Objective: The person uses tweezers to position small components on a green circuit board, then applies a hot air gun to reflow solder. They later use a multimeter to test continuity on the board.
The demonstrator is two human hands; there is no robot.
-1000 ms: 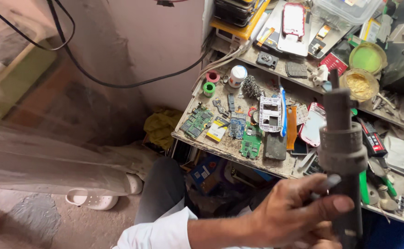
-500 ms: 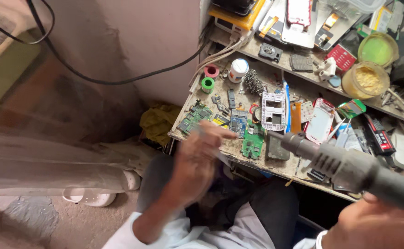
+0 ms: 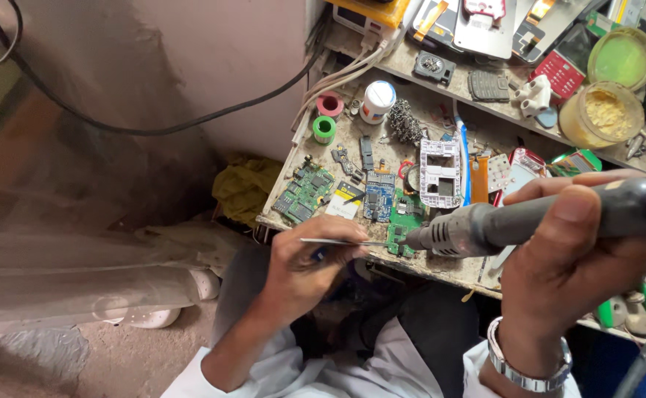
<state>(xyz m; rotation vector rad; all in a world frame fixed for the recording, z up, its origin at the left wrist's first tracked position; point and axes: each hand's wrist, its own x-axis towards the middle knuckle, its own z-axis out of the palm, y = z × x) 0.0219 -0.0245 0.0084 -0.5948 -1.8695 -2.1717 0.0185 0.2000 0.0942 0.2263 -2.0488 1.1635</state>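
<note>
My right hand (image 3: 566,258) grips a grey hot-air gun (image 3: 485,227) lying level, its nozzle at a small green circuit board (image 3: 402,225) near the bench's front edge. Thin metal tweezers (image 3: 341,241) are pinched in my left hand (image 3: 312,262), their tips reaching toward the same board. Beside it lie a blue circuit board (image 3: 378,197) and a larger green one (image 3: 304,194). A metal watch (image 3: 525,368) circles my right wrist.
The cluttered bench (image 3: 441,267) carries a white phone frame (image 3: 439,173), tape rolls (image 3: 325,129), a white jar (image 3: 376,101), two tubs of yellow and green paste (image 3: 604,112) and phone parts. A black cable (image 3: 153,125) crosses the wall. A yellow cloth (image 3: 245,188) lies beside the bench.
The hot-air gun has swung from upright to level, nozzle now at the small green board. My left hand left the gun, reached over the bench, and now holds tweezers at that board.
</note>
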